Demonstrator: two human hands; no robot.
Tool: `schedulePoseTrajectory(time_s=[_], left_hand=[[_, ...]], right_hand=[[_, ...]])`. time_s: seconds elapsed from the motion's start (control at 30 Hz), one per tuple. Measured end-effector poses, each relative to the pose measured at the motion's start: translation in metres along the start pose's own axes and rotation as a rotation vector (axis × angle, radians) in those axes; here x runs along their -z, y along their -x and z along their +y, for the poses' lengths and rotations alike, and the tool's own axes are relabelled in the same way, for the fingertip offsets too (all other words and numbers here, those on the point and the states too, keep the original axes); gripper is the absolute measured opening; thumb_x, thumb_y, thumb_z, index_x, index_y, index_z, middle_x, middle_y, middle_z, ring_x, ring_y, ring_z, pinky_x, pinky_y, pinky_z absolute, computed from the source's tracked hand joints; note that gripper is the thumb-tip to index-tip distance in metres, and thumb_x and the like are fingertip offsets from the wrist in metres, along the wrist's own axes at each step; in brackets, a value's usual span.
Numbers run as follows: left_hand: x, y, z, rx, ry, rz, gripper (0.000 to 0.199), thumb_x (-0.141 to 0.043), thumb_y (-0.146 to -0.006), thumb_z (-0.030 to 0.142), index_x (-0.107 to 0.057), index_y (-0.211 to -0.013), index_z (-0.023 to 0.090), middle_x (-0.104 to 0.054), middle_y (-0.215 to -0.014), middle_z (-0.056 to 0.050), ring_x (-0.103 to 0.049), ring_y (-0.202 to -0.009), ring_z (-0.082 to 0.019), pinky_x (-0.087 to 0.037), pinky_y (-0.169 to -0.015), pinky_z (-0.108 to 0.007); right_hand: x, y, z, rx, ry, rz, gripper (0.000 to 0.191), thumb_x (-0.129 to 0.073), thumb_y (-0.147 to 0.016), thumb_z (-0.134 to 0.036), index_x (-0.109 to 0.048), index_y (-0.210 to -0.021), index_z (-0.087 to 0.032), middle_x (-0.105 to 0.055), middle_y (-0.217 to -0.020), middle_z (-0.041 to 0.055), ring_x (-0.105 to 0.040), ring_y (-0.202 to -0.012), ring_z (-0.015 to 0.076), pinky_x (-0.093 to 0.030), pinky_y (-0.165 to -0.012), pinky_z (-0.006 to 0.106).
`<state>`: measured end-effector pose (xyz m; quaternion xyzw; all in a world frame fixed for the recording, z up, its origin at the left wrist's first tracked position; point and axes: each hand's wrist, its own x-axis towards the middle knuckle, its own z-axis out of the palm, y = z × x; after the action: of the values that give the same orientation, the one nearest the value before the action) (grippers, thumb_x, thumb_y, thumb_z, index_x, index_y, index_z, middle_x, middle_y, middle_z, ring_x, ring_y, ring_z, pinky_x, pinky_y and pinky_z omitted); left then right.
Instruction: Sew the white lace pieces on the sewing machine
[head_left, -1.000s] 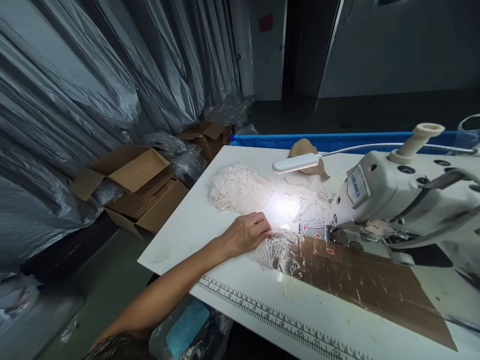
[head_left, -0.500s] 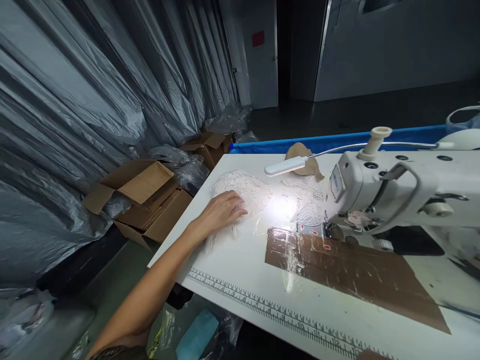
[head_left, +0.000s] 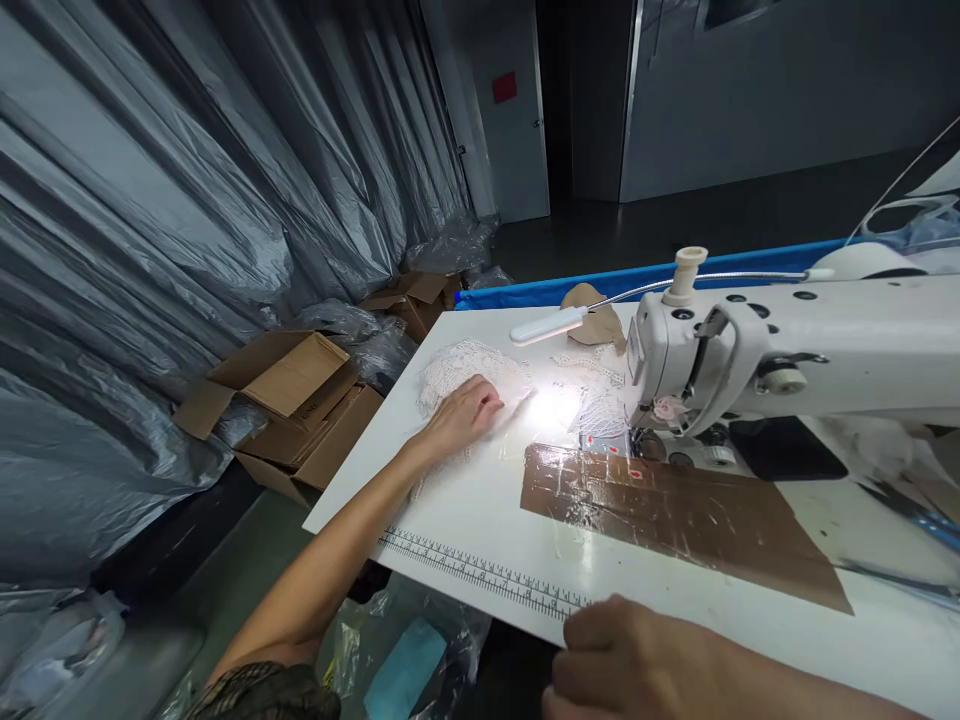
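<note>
My left hand [head_left: 466, 412] is closed, its thumb and fingers pinched together at the edge of a piece of white lace [head_left: 469, 365] on the sewing table. More lace [head_left: 592, 368] lies under the bright lamp, close to the needle area of the white sewing machine [head_left: 675, 340]. Low in the view, my right hand [head_left: 622, 655] is a loose fist over the table's front edge. Its curled fingers hide whatever may be in them.
A brown sheet [head_left: 660, 510] covers part of the white table [head_left: 480, 510] before the machine, and a printed ruler [head_left: 480, 575] follows the front edge. Behind the lamp [head_left: 549, 327] lies a tan piece [head_left: 592, 315]. Cardboard boxes [head_left: 300, 375] stand to the left.
My right hand has come into view at the table's front edge. The fingers of my left hand, spread on the lace before, have curled together at its edge. The view has shifted slightly right.
</note>
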<state>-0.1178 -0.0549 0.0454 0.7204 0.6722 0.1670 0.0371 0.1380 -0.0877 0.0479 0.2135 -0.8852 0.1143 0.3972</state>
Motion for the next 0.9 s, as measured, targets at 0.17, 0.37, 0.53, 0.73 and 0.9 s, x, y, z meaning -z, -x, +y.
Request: schedulePoseTrajectory(time_s=[0.17, 0.37, 0.53, 0.73, 0.9], left_hand=[[0.000, 0.029, 0.044, -0.182, 0.270, -0.302, 0.014, -0.046, -0.096, 0.028, -0.056, -0.095, 0.018, -0.062, -0.097, -0.004, -0.058, -0.084, -0.015, -0.046, -0.073, -0.027], [-0.032, 0.028, 0.054, -0.160, 0.178, -0.128, 0.023, -0.051, -0.094, 0.032, -0.053, -0.114, 0.020, -0.057, -0.113, -0.008, -0.057, -0.100, -0.019, -0.049, -0.081, -0.032], [-0.058, 0.021, 0.046, -0.142, 0.146, 0.021, 0.013, -0.053, -0.094, 0.026, -0.063, -0.092, 0.018, -0.061, -0.092, -0.005, -0.058, -0.087, -0.018, -0.048, -0.076, -0.032], [-0.046, 0.021, 0.042, -0.027, 0.519, 0.098, 0.015, -0.055, -0.092, 0.030, -0.063, -0.090, 0.017, -0.064, -0.096, -0.006, -0.060, -0.091, -0.017, -0.050, -0.076, -0.030], [-0.032, 0.026, 0.048, 0.101, 0.861, -0.086, 0.024, -0.056, -0.091, 0.040, -0.056, -0.090, 0.016, -0.057, -0.075, 0.000, -0.053, -0.065, -0.010, -0.044, -0.058, -0.022]], right_hand=[[-0.006, 0.004, 0.017, -0.107, 0.039, 0.107, 0.023, -0.050, -0.082, -0.017, -0.051, -0.059, -0.018, -0.037, -0.050, -0.0062, -0.030, -0.039, 0.0078, -0.021, -0.039, 0.026], [-0.024, 0.010, 0.007, -0.026, 0.036, 0.113, 0.021, -0.052, -0.079, -0.022, -0.051, -0.058, -0.018, -0.038, -0.050, -0.0058, -0.032, -0.040, 0.0083, -0.019, -0.038, 0.027], [-0.028, 0.013, 0.010, -0.022, 0.066, 0.112, 0.020, -0.051, -0.080, -0.022, -0.048, -0.060, -0.019, -0.038, -0.050, -0.0067, -0.033, -0.038, 0.0079, -0.021, -0.038, 0.026], [-0.014, 0.029, 0.062, -0.755, -0.093, 0.326, 0.028, -0.034, -0.096, -0.024, -0.061, -0.090, -0.018, -0.062, -0.077, 0.0043, -0.058, -0.068, 0.0140, -0.047, -0.063, 0.027], [-0.011, 0.051, 0.094, -1.279, -0.441, 0.409, 0.050, -0.027, -0.099, -0.052, -0.054, -0.130, -0.023, -0.054, -0.134, 0.0086, -0.052, -0.119, 0.0231, -0.036, -0.106, 0.046]])
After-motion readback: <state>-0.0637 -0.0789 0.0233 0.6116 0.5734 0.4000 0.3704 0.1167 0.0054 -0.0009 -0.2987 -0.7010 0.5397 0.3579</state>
